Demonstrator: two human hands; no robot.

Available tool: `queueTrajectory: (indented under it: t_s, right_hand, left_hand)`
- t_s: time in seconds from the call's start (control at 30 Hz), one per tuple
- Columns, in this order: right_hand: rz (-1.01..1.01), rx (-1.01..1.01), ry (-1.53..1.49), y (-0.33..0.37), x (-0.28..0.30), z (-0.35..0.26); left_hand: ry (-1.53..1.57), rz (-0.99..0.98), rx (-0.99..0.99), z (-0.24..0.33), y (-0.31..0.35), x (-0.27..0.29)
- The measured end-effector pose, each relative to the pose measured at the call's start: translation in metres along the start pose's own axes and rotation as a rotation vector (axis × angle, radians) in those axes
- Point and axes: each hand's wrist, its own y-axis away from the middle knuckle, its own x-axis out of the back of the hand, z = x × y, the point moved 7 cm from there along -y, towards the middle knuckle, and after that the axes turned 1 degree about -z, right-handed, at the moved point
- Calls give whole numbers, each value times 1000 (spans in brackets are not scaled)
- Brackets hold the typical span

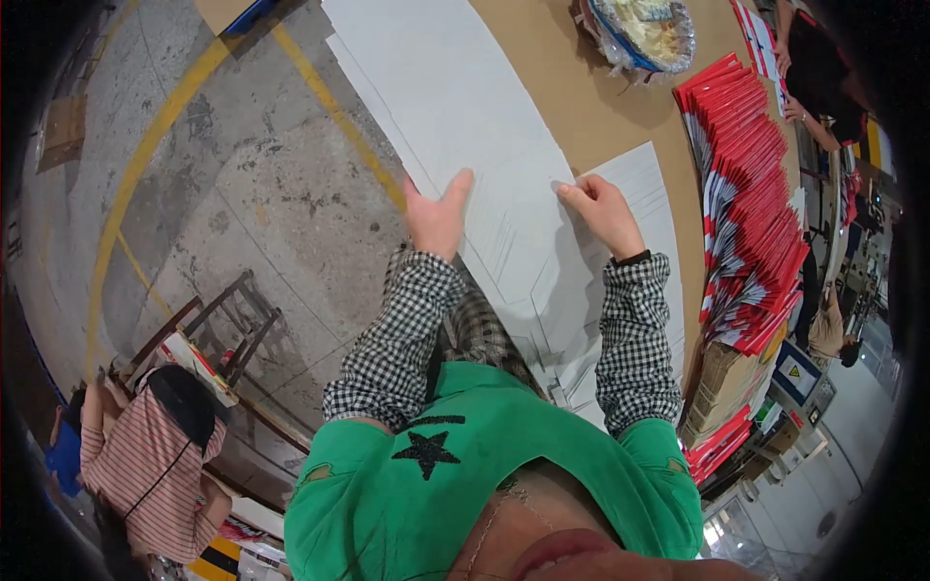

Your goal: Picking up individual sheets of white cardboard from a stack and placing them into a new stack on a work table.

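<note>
A stack of large white paper sheets (465,107) lies lengthwise in front of me, its layered edges fanned near my body. My left hand (436,218) clasps the stack's left edge, the thumb on top and the other fingers mostly hidden at the side and below. At the opposite edge, my right hand (603,215) pinches the sheets between thumb and curled fingers. Under and beside my right forearm, more white sheets (644,184) rest on the brown table surface (542,48). Checkered sleeves cover both of my forearms.
Right of the sheets stands a long row of red-and-white folded printed pieces (741,184). A plastic-wrapped round bundle (644,34) sits at the far side. Concrete floor with yellow lines (329,87) lies left. A seated person in stripes (155,465) is lower left; another person works upper right.
</note>
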Motion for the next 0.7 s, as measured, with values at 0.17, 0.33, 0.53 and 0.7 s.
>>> queueTrajectory:
  t_s: [0.17, 0.33, 0.53, 0.7]
  right_hand:
    - [-34, -101, -223, 8, -11, 3]
    - [57, 118, -77, 2, -12, 4]
    - [-65, 36, 37, 6, 1, 4]
    - [-31, 123, 8, 0, -10, 9]
  left_hand:
    - [121, -46, 47, -4, 4, -6]
    - [105, -8, 29, -15, 0, -1]
    - [37, 16, 8, -12, 17, 2]
    - [106, 13, 39, -17, 13, 1]
